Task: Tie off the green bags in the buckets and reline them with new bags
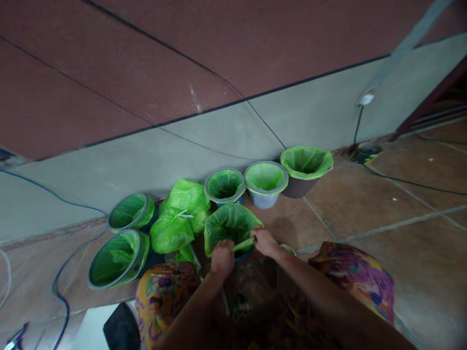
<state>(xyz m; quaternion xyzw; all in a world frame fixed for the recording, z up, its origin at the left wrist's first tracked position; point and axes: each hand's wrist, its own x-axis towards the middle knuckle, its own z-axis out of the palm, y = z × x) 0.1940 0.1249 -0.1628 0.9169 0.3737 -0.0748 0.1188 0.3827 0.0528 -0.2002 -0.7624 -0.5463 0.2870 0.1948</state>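
A green bin liner is spread inside a dark bin that stands on the floor right before me. My left hand is closed on the liner's near edge. To its right, my right hand grips the same edge, and the strip between both hands is pulled taut and twisted. The liner's far side is draped over the bin's rim. Most of the bin's body is hidden by the liner and my hands.
Lined bins stand along the wall: a blue one, a light grey one, a brown one. Two more lined bins are at left, beside full green bags. A blue cable and a small tin lie farther out.
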